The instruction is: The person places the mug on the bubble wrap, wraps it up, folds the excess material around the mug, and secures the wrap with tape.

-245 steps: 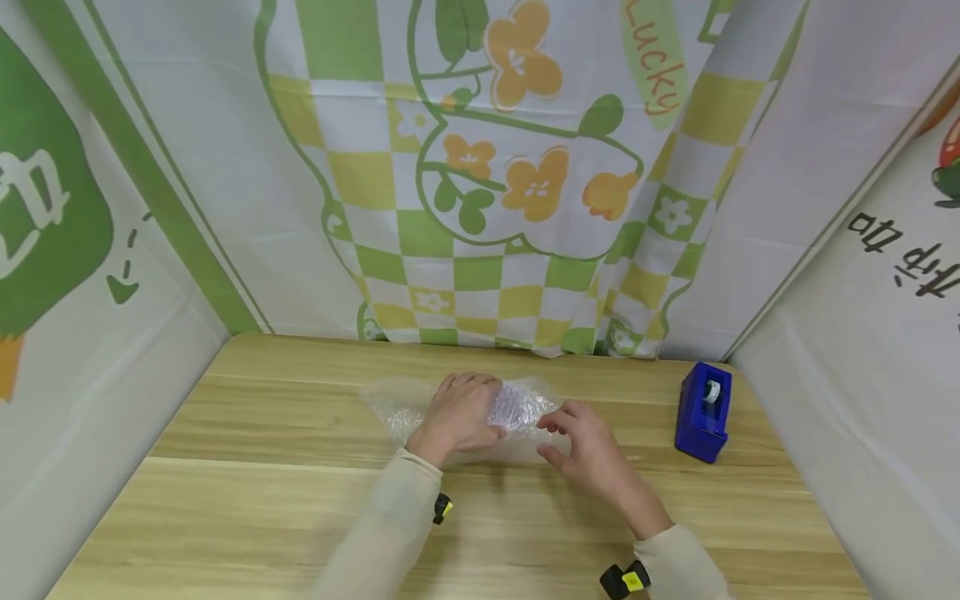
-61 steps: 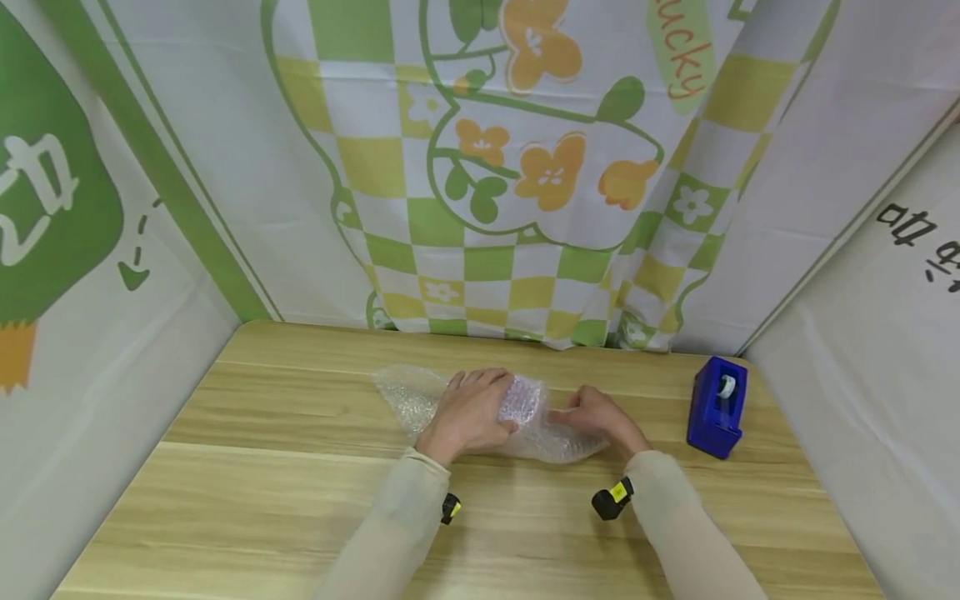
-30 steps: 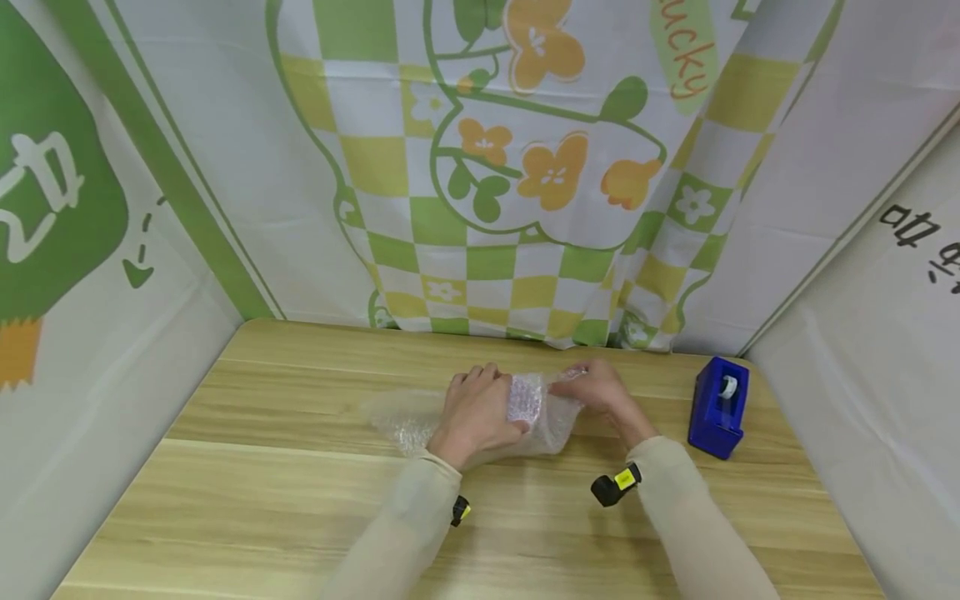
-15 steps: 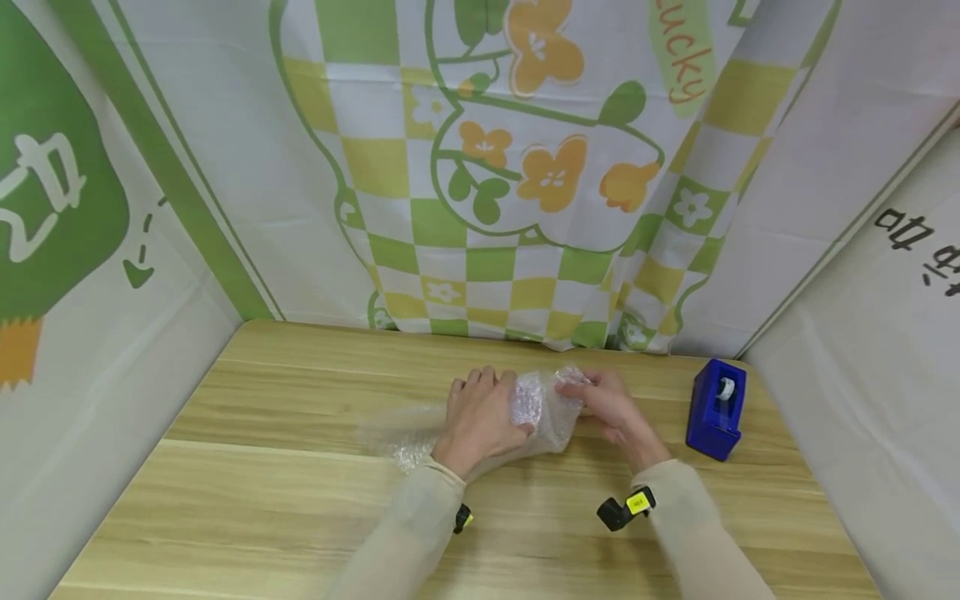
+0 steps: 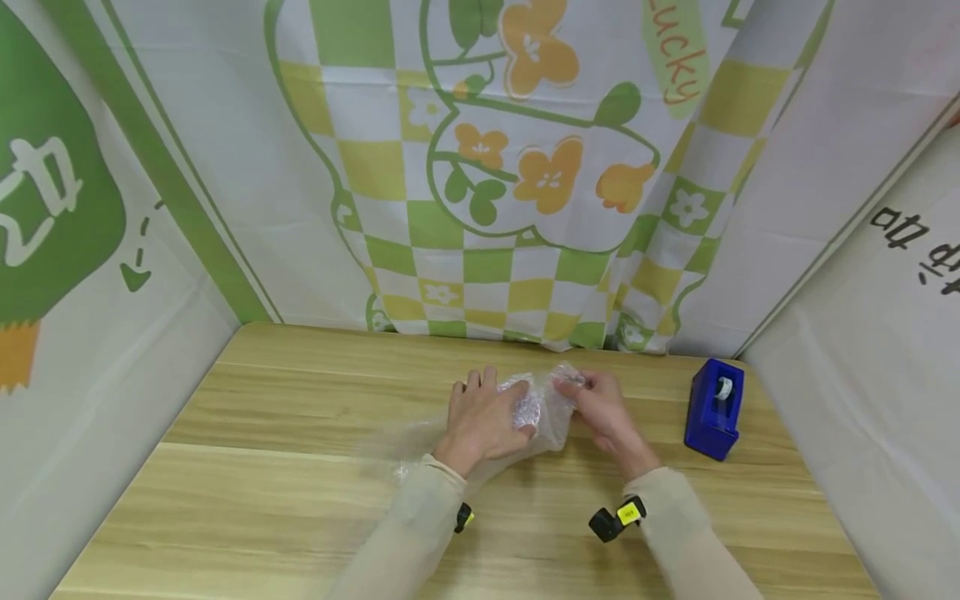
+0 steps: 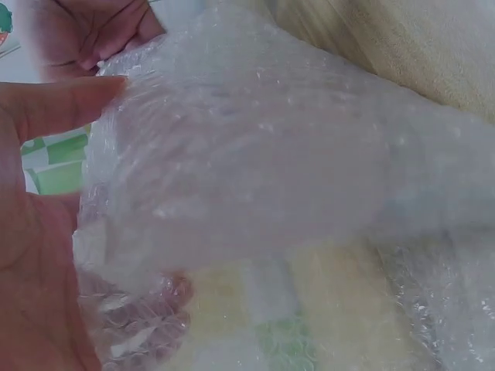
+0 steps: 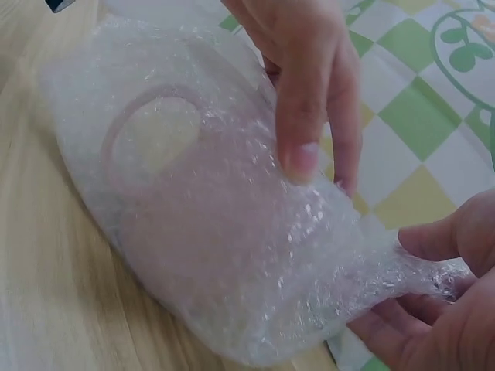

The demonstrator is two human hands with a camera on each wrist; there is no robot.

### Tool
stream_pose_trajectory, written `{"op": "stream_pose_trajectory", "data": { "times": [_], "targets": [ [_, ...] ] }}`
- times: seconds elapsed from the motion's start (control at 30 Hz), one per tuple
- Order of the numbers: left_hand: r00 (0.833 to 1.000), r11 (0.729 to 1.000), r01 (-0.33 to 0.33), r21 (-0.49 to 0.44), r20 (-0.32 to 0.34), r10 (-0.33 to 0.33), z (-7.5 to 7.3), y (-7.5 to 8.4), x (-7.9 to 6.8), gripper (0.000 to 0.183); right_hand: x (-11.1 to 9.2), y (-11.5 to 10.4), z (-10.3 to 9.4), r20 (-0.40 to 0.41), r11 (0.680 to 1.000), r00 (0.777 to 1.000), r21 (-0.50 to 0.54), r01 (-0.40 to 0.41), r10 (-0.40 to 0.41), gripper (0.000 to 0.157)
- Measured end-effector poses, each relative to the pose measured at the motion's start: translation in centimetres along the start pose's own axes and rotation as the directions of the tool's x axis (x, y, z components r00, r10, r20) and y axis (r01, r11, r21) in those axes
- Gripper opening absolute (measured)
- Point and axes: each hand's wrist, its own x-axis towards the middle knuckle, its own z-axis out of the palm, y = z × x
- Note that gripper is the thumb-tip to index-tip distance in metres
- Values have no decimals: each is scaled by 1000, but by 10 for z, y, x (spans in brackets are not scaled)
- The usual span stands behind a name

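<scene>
A pale pink mug (image 7: 209, 201) with a round handle shows through a sheet of bubble wrap (image 7: 85, 85) folded around it. In the head view my left hand (image 5: 483, 421) grips the wrapped mug from above, thumb on the near side and fingers on the far side. My right hand (image 5: 602, 408) pinches the gathered right end of the bubble wrap, just right of the mug. The right wrist view shows that end bunched between thumb and curled fingers. In the left wrist view, a loose part of the wrap spreads away from the left hand (image 6: 39, 232).
A blue tape dispenser (image 5: 712, 412) with a roll of clear tape stands at the right rear of the wooden table (image 5: 285, 500). Behind the table hangs a checked floral cloth (image 5: 487, 275). White printed side walls rise at left and right.
Eight seconds ago my right hand hovered, fingers apart, beside the wrap; now it pinches the end, drawn in and raised. The left hand keeps its hold, its index finger now extended farther right.
</scene>
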Motion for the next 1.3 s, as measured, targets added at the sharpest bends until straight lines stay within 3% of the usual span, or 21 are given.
{"op": "stream_pose_trajectory", "data": {
  "times": [0.17, 0.43, 0.53, 0.67, 0.87, 1.0, 1.17, 1.3],
  "targets": [
    [999, 999, 22, -32, -25, -23, 1, 3, 0, 70, -4, -5, 9, -63, 995, 997, -89, 44, -50, 27],
    [995, 992, 73, -105, -54, -79, 3, 9, -3, 73, -11, -9, 20, -45, 977, 988, -161, 142, -151, 21],
    [993, 990, 82, -117, -73, -91, 6, 10, -4, 74, -16, -10, 23, -20, 933, 969, -276, 231, -246, 17],
    [990, 988, 80, -135, -107, -95, 9, 10, -5, 73, -22, -12, 27, 34, 842, 936, -426, 331, -350, 9],
    [985, 989, 62, -135, -150, -83, 13, 8, -8, 68, -28, -13, 27, 139, 744, 915, -541, 391, -380, 5],
    [982, 990, 45, -135, -177, -69, 15, 7, -10, 71, -28, -16, 24, 226, 697, 894, -564, 444, -386, 6],
    [976, 990, 33, -136, -210, -62, 18, 5, -11, 76, -25, -21, 17, 340, 699, 878, -535, 475, -337, 11],
    [972, 990, 26, -141, -230, -58, 20, 4, -12, 76, -19, -22, 10, 377, 729, 880, -511, 457, -288, 16]
  ]
}}
